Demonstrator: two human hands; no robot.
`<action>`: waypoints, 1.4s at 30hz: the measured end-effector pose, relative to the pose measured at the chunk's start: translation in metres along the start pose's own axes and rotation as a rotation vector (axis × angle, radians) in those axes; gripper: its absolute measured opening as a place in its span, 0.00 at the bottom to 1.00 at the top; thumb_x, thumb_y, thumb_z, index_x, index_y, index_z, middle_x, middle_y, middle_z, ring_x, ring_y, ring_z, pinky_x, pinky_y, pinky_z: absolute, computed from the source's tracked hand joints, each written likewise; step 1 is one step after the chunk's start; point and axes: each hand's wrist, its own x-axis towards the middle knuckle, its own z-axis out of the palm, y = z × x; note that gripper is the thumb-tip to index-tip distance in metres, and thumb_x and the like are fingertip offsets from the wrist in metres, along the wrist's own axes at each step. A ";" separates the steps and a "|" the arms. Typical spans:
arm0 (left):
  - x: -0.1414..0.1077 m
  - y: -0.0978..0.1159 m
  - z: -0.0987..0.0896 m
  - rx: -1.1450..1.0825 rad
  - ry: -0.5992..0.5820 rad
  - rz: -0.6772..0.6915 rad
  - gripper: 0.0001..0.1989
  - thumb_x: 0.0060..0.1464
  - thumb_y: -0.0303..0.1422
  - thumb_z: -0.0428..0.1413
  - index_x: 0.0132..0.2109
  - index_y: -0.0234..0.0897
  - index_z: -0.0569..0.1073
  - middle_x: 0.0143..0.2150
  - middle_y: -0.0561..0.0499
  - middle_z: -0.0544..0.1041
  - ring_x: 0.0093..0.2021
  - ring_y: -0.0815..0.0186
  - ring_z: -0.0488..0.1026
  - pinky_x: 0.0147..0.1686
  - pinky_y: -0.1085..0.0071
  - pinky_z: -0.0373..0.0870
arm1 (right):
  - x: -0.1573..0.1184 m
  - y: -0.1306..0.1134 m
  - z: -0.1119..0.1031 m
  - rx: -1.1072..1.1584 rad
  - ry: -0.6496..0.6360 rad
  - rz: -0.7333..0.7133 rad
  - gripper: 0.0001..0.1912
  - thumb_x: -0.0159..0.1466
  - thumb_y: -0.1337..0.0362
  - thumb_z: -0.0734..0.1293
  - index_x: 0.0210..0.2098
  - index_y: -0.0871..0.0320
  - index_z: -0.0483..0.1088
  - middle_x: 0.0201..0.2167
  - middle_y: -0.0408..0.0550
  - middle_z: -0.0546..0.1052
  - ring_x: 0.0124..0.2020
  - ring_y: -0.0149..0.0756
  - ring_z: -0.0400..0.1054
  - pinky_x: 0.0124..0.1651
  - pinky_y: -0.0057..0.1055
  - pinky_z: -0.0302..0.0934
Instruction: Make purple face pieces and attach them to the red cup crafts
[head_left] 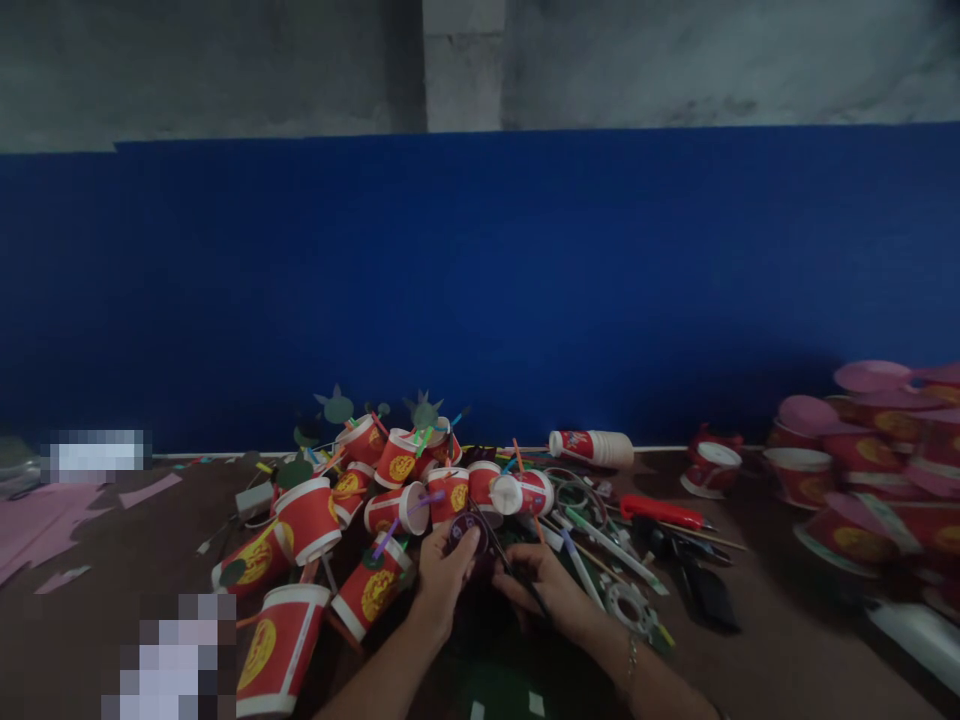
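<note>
My left hand point(448, 565) pinches a dark purple round piece point(466, 530) with lighter marks, thumb laid across its face. My right hand point(544, 585) is closed around a slim dark tool point(517, 572) that looks like scissors. Its upper end reaches up beside the round piece; whether they touch is unclear. Just beyond my hands, a red paper cup point(448, 492) with a yellow emblem stands among others. A tilted red cup point(373, 592) with a purple straw lies left of my left hand.
More red cups point(306, 520) with straws crowd the left. Right of my hands lie straws, a tape roll point(628, 607), a red-handled tool point(664, 513) and stacked cups point(592, 447). Cups with pink discs point(874, 377) are heaped far right. Pink sheets point(45, 520) lie left, below the blue wall point(480, 270).
</note>
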 end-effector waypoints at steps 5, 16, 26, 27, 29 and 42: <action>-0.003 0.004 0.002 -0.033 0.037 0.020 0.21 0.33 0.47 0.63 0.23 0.34 0.67 0.14 0.62 0.57 0.14 0.79 0.49 0.14 0.81 0.44 | 0.000 -0.004 0.000 -0.012 0.013 0.014 0.20 0.47 0.51 0.71 0.23 0.59 0.62 0.09 0.32 0.61 0.09 0.22 0.54 0.11 0.18 0.47; 0.002 -0.003 -0.003 0.010 0.002 0.021 0.20 0.35 0.47 0.63 0.24 0.33 0.69 0.14 0.61 0.58 0.14 0.78 0.49 0.14 0.80 0.43 | -0.001 -0.002 -0.002 -0.026 -0.012 -0.016 0.20 0.48 0.50 0.71 0.24 0.59 0.62 0.10 0.33 0.61 0.09 0.22 0.55 0.12 0.18 0.48; -0.003 0.004 0.001 -0.096 0.032 0.048 0.19 0.35 0.45 0.64 0.25 0.32 0.72 0.16 0.59 0.64 0.16 0.78 0.54 0.16 0.81 0.51 | 0.000 0.001 -0.002 0.007 -0.006 -0.009 0.19 0.49 0.51 0.71 0.24 0.59 0.62 0.11 0.33 0.61 0.09 0.21 0.55 0.12 0.18 0.48; -0.003 0.004 0.002 -0.101 0.026 0.039 0.19 0.34 0.44 0.64 0.26 0.32 0.73 0.17 0.58 0.66 0.16 0.78 0.56 0.16 0.81 0.53 | 0.000 0.000 -0.002 0.010 -0.010 -0.010 0.19 0.49 0.51 0.71 0.24 0.59 0.63 0.11 0.33 0.61 0.09 0.21 0.55 0.12 0.18 0.48; -0.002 0.004 0.002 -0.111 0.012 0.015 0.19 0.33 0.44 0.65 0.27 0.32 0.74 0.19 0.55 0.70 0.18 0.76 0.61 0.18 0.80 0.58 | -0.001 0.000 -0.002 0.010 -0.015 -0.008 0.19 0.48 0.51 0.71 0.25 0.59 0.63 0.12 0.33 0.62 0.10 0.22 0.57 0.12 0.18 0.49; -0.003 0.004 0.002 -0.121 0.060 0.002 0.17 0.34 0.43 0.65 0.26 0.33 0.74 0.18 0.57 0.69 0.18 0.76 0.61 0.18 0.81 0.58 | 0.000 -0.002 -0.003 -0.012 -0.007 0.004 0.20 0.48 0.51 0.70 0.23 0.59 0.62 0.09 0.32 0.60 0.09 0.22 0.54 0.11 0.19 0.47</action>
